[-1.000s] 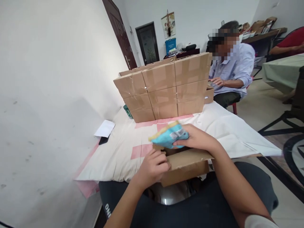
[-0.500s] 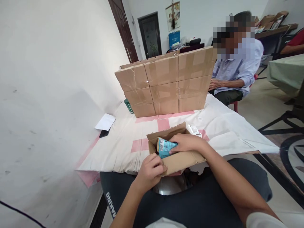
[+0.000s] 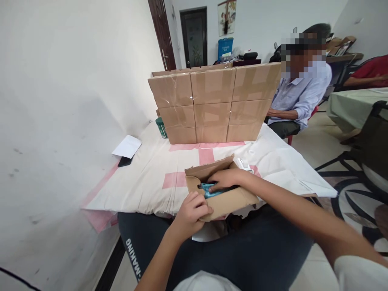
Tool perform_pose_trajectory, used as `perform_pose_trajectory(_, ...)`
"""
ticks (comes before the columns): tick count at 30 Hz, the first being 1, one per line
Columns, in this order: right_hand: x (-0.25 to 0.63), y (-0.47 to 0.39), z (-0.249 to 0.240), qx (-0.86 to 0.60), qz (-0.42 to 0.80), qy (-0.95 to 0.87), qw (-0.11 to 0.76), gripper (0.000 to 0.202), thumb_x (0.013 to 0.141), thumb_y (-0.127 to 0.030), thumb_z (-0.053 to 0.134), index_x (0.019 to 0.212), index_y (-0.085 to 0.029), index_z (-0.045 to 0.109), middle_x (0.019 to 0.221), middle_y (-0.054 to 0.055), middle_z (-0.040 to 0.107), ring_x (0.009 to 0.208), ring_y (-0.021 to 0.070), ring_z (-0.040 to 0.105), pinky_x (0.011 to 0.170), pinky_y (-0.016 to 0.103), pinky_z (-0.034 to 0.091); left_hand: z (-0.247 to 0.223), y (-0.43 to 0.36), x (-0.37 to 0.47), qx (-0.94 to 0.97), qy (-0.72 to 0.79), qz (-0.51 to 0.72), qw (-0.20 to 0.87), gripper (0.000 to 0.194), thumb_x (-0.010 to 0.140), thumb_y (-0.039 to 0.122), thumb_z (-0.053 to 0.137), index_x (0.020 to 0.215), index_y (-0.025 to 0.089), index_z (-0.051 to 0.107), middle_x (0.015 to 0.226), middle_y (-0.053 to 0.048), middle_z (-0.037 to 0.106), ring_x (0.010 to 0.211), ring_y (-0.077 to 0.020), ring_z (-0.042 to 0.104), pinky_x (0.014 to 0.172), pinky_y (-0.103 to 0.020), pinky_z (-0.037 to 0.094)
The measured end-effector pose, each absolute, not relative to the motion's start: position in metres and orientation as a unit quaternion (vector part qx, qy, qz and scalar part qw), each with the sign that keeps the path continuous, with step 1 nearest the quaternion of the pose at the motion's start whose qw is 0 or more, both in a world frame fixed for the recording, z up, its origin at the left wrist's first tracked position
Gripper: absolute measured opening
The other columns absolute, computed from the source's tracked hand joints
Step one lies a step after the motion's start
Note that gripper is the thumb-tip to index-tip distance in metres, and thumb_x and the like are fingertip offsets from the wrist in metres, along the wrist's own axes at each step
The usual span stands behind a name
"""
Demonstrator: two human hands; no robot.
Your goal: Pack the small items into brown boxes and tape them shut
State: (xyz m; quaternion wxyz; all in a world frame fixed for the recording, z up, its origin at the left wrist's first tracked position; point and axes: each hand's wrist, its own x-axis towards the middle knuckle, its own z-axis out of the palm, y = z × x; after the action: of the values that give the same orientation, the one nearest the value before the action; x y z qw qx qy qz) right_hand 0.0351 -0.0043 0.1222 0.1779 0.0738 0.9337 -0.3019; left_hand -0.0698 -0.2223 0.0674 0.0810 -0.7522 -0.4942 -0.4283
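A small open cardboard box (image 3: 227, 205) rests at the table's near edge, above my lap. My left hand (image 3: 194, 208) pinches the near-left corner of its front flap, thumb on the inner side. Reaching into the box from the right, my right hand (image 3: 227, 179) is closed on a blue packet (image 3: 209, 190). That packet lies low inside, with only its upper left part showing. The tips of my right fingers are hidden in the box. Just behind the box's right end sits a white object (image 3: 244, 165), partly covered by my forearm.
A wall of taped cardboard boxes (image 3: 212, 105) stands across the table (image 3: 145, 182). A green container (image 3: 161, 127) is at its left end. White paper (image 3: 127, 146) lies over a dark phone-like object (image 3: 125, 161) near the wall. A person (image 3: 300, 93) sits at the back right.
My right hand has pushed the blue packet down, from sticking out above the rim to lying inside the box. My left hand keeps hold of the flap. The view has shifted slightly.
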Motion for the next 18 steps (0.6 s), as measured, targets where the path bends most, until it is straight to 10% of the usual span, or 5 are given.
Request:
perform_pose_trajectory(7,0.106,0.019,0.104,0.14,-0.491,0.762,-0.399,0.039,0.099,-0.052,0.057,0.081,-0.022,0.074,0.073,0.004,0.073,0.072,0.0201,0.068,0.074,0.033,0.052,0.062,-0.222,-0.083,-0.617,-0.534,-0.577,-0.013,0.031,0.091,0.012,0.061,0.119,0.025,0.055,0.108,-0.006,0.07,0.101,-0.0184,0.069,0.088,-0.033,0.057)
perform_pose_trajectory(13,0.123,0.029,0.072,0.123,-0.402,0.808,-0.412,0.039,0.099,-0.052,0.057,0.085,-0.024,0.08,0.102,0.009,0.071,0.1,0.0259,0.066,0.092,0.041,0.049,0.056,-0.21,-0.083,-0.6,-0.563,-0.568,0.007,0.037,0.094,0.012,0.055,0.127,0.026,0.053,0.128,-0.01,0.065,0.125,-0.0216,0.062,0.108,-0.044,0.051)
perform_pose_trajectory(18,0.108,0.015,0.063,0.162,-0.398,0.747,-0.507,0.041,0.1,-0.058,0.048,0.102,-0.024,0.072,0.111,0.01,0.063,0.109,0.0268,0.061,0.096,0.043,0.049,0.055,-0.198,-0.083,-0.509,-0.665,-0.547,-0.007,0.072,0.093,0.016,0.052,0.157,0.033,0.025,0.17,-0.011,0.014,0.159,-0.0306,0.014,0.126,-0.058,0.024)
